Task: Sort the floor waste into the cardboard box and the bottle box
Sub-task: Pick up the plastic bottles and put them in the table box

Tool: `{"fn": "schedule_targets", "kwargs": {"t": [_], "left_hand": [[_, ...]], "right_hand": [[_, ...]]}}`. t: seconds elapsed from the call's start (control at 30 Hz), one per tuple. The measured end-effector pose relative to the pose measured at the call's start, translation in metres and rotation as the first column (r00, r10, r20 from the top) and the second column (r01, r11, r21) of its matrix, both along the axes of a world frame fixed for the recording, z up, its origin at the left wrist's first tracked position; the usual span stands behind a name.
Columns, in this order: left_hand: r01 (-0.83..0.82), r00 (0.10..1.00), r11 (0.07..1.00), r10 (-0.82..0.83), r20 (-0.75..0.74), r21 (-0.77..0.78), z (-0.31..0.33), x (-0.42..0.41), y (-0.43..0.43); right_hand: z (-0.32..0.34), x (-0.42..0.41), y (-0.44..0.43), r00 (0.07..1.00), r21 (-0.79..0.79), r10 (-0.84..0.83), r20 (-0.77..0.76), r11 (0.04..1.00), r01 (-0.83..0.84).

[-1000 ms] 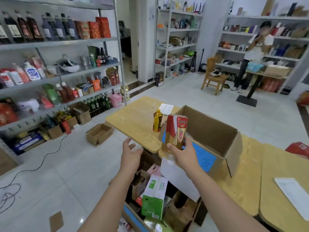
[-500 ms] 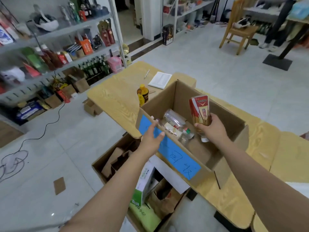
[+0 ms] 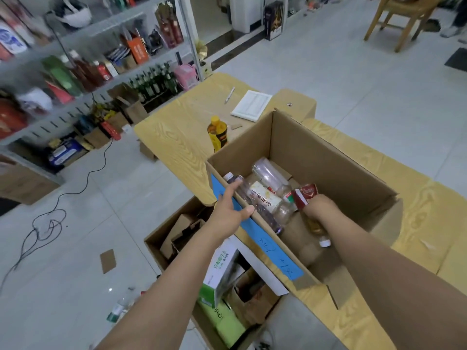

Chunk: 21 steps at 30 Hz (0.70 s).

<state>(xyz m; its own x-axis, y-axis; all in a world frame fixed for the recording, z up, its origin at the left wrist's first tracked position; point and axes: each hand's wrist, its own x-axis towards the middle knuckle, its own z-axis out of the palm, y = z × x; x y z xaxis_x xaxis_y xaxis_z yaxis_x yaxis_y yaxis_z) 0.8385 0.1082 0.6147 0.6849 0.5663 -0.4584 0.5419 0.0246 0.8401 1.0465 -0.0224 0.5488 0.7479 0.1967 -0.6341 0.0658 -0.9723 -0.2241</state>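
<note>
A: Right hand: fingers curled tight round the red-labelled bottle, wrapped at mid-body. Nothing else in it.
B: Bottle orientation?
A: Tilted. The white cap end is low and toward the camera, and the label end sticks out past the knuckles on the far side. Hand and bottle are both inside the bottle box, below the rim, near-right part.
B: Touching the other contents?
A: Label end is just beside the clear bottles lying at the left of the box. Contact can't be told.
B: Left hand?
A: Left hand holds nothing. Fingers straight, laid on the box's near-left wall by the blue label, thumb at the rim.
B: Box location?
A: On the wood-grain table. The cardboard box stands on the floor just below, with a green-and-white carton and folded card inside.
B: What's on the floor?
A: One floor bottle by the left forearm, blurred, and a cardboard scrap just beyond it.
</note>
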Motion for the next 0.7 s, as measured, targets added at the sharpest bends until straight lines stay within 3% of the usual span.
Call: {"fn": "schedule_targets", "kwargs": {"t": [0.27,0.43,0.7], "left_hand": [[0.01,1.0,1.0,-0.01,0.003,-0.02,0.001,-0.004,0.0],[0.032,0.997,0.998,-0.035,-0.062,-0.053,0.01,-0.004,0.002],[-0.074,0.992,0.988,0.086,0.088,-0.136,0.038,-0.072,0.018]], "right_hand": [[0.01,-0.008,0.002,0.996,0.11,-0.087,-0.005,0.99,0.087],[0.035,-0.029,0.01,0.993,0.29,-0.029,0.113,0.957,-0.005],[0.118,-0.124,0.025,0.978,0.562,-0.024,0.208,0.821,-0.099]]}}
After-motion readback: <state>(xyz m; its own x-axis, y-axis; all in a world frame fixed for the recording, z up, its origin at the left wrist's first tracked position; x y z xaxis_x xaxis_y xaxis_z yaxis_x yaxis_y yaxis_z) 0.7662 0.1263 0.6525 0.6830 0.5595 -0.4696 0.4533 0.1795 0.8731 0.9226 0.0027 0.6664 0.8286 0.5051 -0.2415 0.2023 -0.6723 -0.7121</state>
